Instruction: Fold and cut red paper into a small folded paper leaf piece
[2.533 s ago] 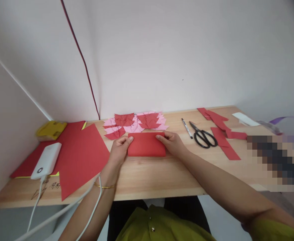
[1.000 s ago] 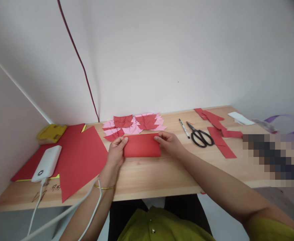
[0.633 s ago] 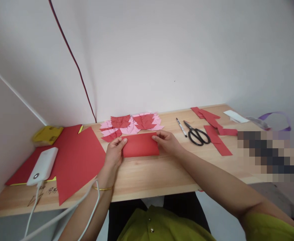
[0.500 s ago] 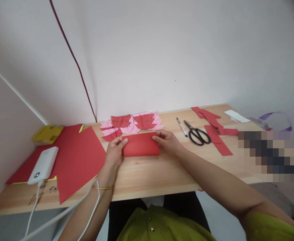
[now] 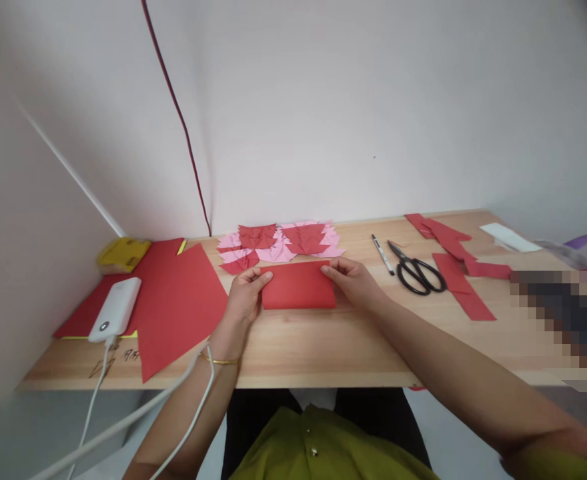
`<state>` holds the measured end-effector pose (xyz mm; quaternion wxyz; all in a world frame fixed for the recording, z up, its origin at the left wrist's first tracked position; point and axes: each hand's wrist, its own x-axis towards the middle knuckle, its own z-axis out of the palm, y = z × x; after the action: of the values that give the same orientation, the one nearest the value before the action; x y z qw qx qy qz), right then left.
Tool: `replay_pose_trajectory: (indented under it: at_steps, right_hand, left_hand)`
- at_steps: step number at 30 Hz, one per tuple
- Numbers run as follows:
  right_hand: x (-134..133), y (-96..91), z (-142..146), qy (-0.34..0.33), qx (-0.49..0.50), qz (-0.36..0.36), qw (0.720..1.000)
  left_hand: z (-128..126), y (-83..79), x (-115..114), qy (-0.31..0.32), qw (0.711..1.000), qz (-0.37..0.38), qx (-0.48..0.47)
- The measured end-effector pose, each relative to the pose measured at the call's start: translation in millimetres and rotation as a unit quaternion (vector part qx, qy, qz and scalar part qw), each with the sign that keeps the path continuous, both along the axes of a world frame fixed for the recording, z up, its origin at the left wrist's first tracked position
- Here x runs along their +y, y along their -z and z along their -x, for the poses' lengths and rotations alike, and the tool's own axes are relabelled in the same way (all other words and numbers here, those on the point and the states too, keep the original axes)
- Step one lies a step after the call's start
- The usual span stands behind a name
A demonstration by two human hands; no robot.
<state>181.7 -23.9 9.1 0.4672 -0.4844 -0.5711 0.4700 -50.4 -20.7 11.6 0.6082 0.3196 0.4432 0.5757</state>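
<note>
red paper (image 5: 299,285) sits directly between the left hand (image 5: 246,293) and right hand (image 5: 356,280), above the near-middle of the table (image 5: 313,353); long axis runs side to side, hand to hand, neither hand nearer. grip: both closed in a pinch, 1 at each upper corner, thumbs on the front face, fingers mostly hidden behind. cannot tell whether the lower edge touches the wood. paper is matte, smooth, oblong; lower edge looks rounded, as if folded. beyond it: crinkled, zigzag-edged pink and red cutouts (image 5: 258,237). to the right: slim white pen (image 5: 383,255), scissors (image 5: 406,259) with looped black handles, straight-cut red strips (image 5: 448,240). to the left: large flat red sheet (image 5: 183,303), glossy white power bank (image 5: 118,307).
</note>
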Motion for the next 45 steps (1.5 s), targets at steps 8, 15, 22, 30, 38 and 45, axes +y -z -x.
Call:
replay_pose_trajectory:
  at_steps: [8,15,22,30,38,45]
  right_hand:
    - [-0.2,3.5,-0.5,-0.013,0.012,0.01,1.0]
    - [2.0,9.7,-2.4,-0.027,0.039,0.024,0.999]
    - [1.7,7.8,-1.7,-0.031,0.03,0.029,0.999]
    - [1.2,7.1,-2.3,-0.028,0.002,-0.005,1.0]
    - [0.5,3.4,-0.3,-0.016,-0.003,-0.003,1.0]
    - [0.9,1.9,-0.5,-0.037,0.004,-0.011,0.999]
  left_hand:
    - [-0.7,-3.6,-2.8,0.018,1.0,0.006,-0.006]
    - [-1.0,-3.0,-3.7,0.039,0.999,-0.016,-0.008]
    - [1.1,0.1,-1.8,0.043,0.999,-0.015,-0.018]
    - [2.7,4.0,0.4,0.007,1.0,-0.001,-0.011]
    - [1.5,-1.3,-0.5,-0.008,1.0,0.018,-0.024]
    - [2.2,-4.6,-1.1,-0.013,0.999,0.026,-0.022]
